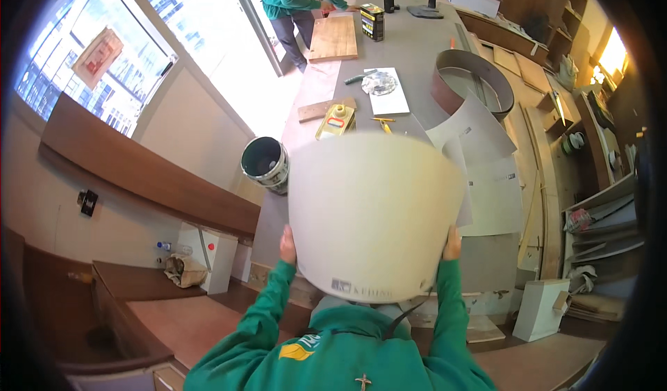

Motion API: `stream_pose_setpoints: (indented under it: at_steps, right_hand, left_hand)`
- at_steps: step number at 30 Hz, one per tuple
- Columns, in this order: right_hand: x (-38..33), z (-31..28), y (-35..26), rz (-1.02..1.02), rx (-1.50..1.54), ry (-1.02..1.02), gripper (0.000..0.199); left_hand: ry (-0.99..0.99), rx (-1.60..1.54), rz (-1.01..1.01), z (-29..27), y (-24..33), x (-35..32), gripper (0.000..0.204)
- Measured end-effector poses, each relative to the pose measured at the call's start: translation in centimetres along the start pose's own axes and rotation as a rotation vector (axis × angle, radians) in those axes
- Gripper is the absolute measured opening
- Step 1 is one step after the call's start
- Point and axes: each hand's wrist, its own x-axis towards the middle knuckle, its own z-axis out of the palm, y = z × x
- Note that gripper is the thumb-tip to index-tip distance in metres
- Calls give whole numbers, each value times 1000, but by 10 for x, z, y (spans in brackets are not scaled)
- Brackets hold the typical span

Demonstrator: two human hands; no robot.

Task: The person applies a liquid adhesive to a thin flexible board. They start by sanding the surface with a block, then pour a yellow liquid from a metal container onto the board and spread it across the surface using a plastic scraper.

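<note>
Curved laminate sheet [375,210] — between left hand [287,245], right hand [451,243]

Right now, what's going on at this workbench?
A person in green sleeves holds a large, pale, curved laminate sheet upright in front of them, left hand and right hand gripping its opposite edges. It hangs over a long grey worktable that carries a yellow can, a round brown laminate hoop and a dark-lined bucket at its edge. Another person in green works at the far end by a wooden board.

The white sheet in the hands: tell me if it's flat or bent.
Bent. The sheet bows between the left hand and right hand, its top edge arching.
</note>
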Motion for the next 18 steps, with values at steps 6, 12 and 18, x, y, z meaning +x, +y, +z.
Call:
stream_pose_setpoints:
  at_steps: [6, 12, 18]
  right_hand:
    - [127, 31, -131, -222, 148, -156, 53]
    - [125, 21, -217, -314, 258, -231, 55]
    - [66, 59, -172, -106, 323, -229, 57]
  left_hand:
    - [76, -167, 385, 34, 109, 78, 56]
    - [289, 286, 682, 53, 169, 94, 56]
    - [-287, -339, 323, 116, 118, 94, 54]
